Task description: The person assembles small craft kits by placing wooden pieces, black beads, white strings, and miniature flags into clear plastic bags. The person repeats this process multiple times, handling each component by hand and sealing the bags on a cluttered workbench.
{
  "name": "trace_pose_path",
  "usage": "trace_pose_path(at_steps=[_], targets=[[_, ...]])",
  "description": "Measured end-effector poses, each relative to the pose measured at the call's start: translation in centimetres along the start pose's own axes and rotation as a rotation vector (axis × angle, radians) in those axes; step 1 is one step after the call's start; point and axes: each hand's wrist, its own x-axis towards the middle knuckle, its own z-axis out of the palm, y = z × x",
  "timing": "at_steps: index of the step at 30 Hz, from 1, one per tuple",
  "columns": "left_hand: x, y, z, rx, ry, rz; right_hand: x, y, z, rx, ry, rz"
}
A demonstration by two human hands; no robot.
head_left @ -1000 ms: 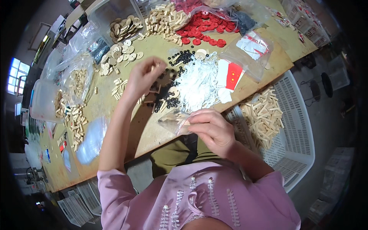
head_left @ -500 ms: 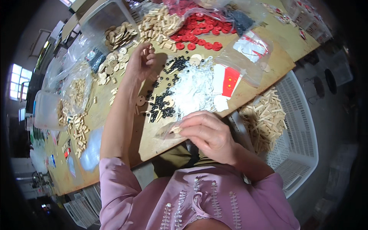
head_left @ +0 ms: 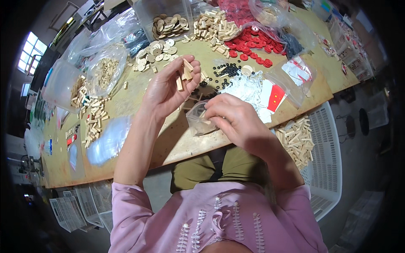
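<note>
My left hand (head_left: 165, 93) is turned palm up above the table, its fingers curled around a few small wooden blocks (head_left: 187, 72). To its right and nearer the table's front edge, my right hand (head_left: 241, 123) pinches the mouth of a small clear plastic bag (head_left: 197, 123). Its fingertips are partly hidden at the bag's opening, and pale pieces show dimly through the plastic. Just beyond the right hand lie a tangle of white strings (head_left: 242, 86) and scattered black rings (head_left: 228, 69).
Wooden discs (head_left: 157, 51), wooden blocks (head_left: 213, 26) and red discs (head_left: 255, 41) are heaped at the back. Flat clear bags (head_left: 109, 138) lie left, beside more blocks (head_left: 96, 120). A red flag (head_left: 275, 98) lies right. Below the right edge stands a white basket (head_left: 329, 147) with wooden sticks.
My left hand has come back from the far blocks toward me and now shows blocks in its palm. The bag in my right hand now stands more upright and wider. The view has shifted.
</note>
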Motion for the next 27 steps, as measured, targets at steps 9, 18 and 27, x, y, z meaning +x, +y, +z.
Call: trace_pose_path(at_steps=[9, 18, 27], targets=[[-3.4, -0.4, 2.4, 0.463, -0.140, 0.218, 3.2, -0.6, 0.9, -0.073, -0.098, -0.078], [-3.8, -0.8, 1.8, 0.408, -0.194, 0.193, 2.7, -1.1, 1.3, -0.054, -0.097, 0.052], [-4.9, 2.5, -1.1, 0.791, 0.019, 0.452, 2.8, -0.7, 1.4, -0.021, -0.117, 0.097]])
